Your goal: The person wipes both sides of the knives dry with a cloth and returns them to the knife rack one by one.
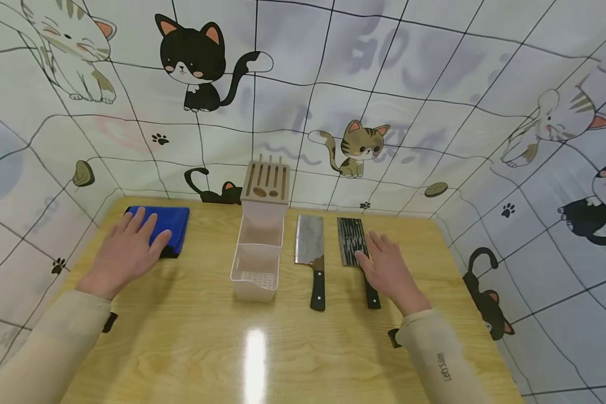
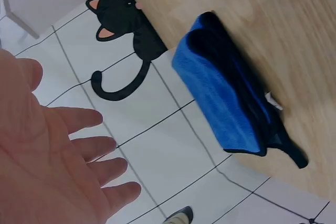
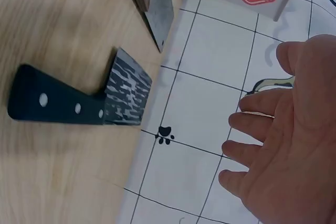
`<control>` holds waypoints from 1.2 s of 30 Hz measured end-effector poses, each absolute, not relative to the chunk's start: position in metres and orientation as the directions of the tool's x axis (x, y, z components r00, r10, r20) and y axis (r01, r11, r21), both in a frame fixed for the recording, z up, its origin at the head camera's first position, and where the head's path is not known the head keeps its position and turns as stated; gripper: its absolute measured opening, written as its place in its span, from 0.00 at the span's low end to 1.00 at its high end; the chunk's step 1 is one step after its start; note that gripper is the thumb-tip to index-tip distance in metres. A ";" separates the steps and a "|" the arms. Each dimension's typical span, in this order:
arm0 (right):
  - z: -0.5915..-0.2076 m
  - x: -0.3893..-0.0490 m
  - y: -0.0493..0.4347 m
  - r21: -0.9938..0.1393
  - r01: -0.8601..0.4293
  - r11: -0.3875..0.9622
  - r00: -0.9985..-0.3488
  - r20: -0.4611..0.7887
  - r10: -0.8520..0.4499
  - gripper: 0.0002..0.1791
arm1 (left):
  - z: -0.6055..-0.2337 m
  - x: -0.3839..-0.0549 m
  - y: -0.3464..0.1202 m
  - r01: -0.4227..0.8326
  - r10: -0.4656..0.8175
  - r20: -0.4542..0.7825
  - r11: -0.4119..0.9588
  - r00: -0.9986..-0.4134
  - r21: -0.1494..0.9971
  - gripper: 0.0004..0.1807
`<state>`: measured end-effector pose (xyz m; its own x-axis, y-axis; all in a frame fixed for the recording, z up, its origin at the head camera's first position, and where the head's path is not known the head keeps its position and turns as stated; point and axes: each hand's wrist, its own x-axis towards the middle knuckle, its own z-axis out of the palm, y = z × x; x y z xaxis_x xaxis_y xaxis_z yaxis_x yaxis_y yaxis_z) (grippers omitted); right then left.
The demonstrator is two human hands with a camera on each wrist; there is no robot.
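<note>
My left hand (image 1: pixel 123 255) is held with straight, spread fingers and holds nothing. In the head view it overlaps a folded blue cloth (image 1: pixel 179 224) with black edging; the left wrist view shows a gap between hand and cloth (image 2: pixel 210 93). With fingers extended, my right hand (image 1: pixel 390 272) appears over the right edge of a cleaver (image 1: pixel 350 241) with a black-and-silver patterned blade and black riveted handle. The right wrist view shows that hand apart from this cleaver (image 3: pixel 127 93). Left of it lies a plain steel cleaver (image 1: pixel 310 241), also black-handled.
A pale plastic knife holder (image 1: pixel 259 223) with a slotted beige top (image 1: pixel 267 177) stands at the table's back middle, left of the cleavers. The light wooden table (image 1: pixel 182 348) meets a cat-patterned, grid-lined covering (image 1: pixel 293 101) at its back and sides.
</note>
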<state>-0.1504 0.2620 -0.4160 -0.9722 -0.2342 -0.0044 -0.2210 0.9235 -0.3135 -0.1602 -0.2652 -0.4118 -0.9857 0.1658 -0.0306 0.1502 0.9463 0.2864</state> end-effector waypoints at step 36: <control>-0.472 -0.138 0.215 -0.464 -0.093 0.881 -0.984 -0.094 -0.154 0.24 | -0.471 -0.190 -0.285 0.066 0.116 -0.120 0.930 -0.986 0.362 0.40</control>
<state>-0.1383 0.2149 -0.4718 -0.9837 -0.1535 -0.0940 -0.0932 0.8809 -0.4641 -0.1902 -0.2855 -0.4715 -0.9860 0.1162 -0.1195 0.0656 0.9297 0.3623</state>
